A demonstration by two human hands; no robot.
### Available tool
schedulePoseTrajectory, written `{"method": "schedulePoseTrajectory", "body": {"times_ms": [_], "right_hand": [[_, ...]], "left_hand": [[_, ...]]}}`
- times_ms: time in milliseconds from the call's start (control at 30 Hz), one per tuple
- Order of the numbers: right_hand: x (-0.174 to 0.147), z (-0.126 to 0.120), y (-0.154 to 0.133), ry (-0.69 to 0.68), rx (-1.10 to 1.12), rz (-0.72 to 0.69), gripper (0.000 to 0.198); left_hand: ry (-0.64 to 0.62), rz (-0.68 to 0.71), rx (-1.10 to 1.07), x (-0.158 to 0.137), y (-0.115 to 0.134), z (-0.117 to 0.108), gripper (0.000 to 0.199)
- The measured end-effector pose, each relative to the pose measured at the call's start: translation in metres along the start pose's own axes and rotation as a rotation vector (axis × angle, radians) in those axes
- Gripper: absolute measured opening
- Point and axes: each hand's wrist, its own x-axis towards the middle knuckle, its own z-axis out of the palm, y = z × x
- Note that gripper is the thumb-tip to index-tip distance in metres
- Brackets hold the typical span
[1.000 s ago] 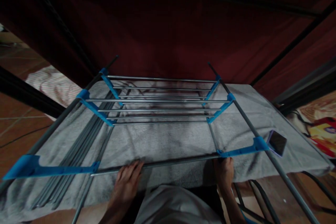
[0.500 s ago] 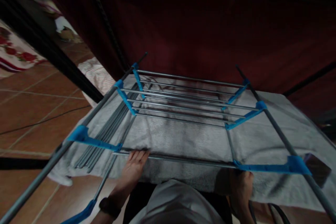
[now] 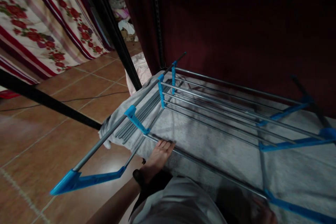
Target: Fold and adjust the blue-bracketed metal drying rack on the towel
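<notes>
A rack of grey metal tubes with blue plastic brackets (image 3: 136,120) stands over a grey blanket (image 3: 210,143) in front of me. My left hand (image 3: 161,152) is closed over the near crossbar (image 3: 204,164), close to its left end, with the fingers wrapped over the top. At the bar's right end, dark and blurred, my right hand (image 3: 264,211) is closed at the tube beside a blue bracket (image 3: 299,210). Several more crossbars (image 3: 210,99) span the brackets further back. At the lower left, another blue bracket (image 3: 86,180) juts out over the floor.
Loose grey tubes (image 3: 144,113) lie bundled on the blanket under the rack's left side. A black metal post (image 3: 112,28) and a low black bar (image 3: 47,99) stand at left. Behind are a dark red curtain (image 3: 223,35) and a floral curtain (image 3: 39,31). A cable (image 3: 78,99) crosses the tiled floor.
The view has swung left, so the rack appears further right and more floor and floral curtain show. Both hands remain at the near crossbar.
</notes>
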Motion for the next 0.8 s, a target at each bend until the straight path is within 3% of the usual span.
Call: {"method": "schedulePoseTrajectory", "body": {"times_ms": [67,167,267,333,433,533,600,700,800], "right_hand": [[0.003,0.015,-0.025,-0.039,-0.057,-0.141,0.041],[0.020,0.037,-0.059,-0.308,-0.019,-0.366,0.040],[0.035,0.054,-0.074,-0.497,0.042,-0.563,0.036],[0.038,0.062,-0.075,-0.528,0.058,-0.605,0.035],[0.038,0.068,-0.070,-0.458,0.060,-0.607,0.036],[0.037,0.068,-0.068,-0.452,0.052,-0.598,0.036],[0.038,0.066,-0.067,-0.488,0.054,-0.593,0.036],[0.040,0.066,-0.065,-0.490,0.076,-0.601,0.035],[0.041,0.068,-0.060,-0.470,0.085,-0.653,0.035]], "left_hand": [[-0.001,-0.012,-0.009,0.001,0.002,0.000,0.058],[0.014,-0.031,-0.042,0.002,0.004,0.000,0.059],[0.039,-0.022,-0.064,0.003,0.007,-0.001,0.056],[0.093,-0.010,-0.060,0.000,0.007,-0.002,0.053],[0.307,-0.122,-0.032,-0.013,-0.003,-0.001,0.044],[0.600,-0.431,-0.113,-0.031,-0.028,0.001,0.023],[0.788,-0.664,-0.301,-0.038,-0.049,0.000,0.023],[1.012,-0.933,-0.769,-0.033,-0.076,-0.008,0.026],[1.138,-0.958,-1.244,-0.011,-0.088,-0.019,0.024]]}}
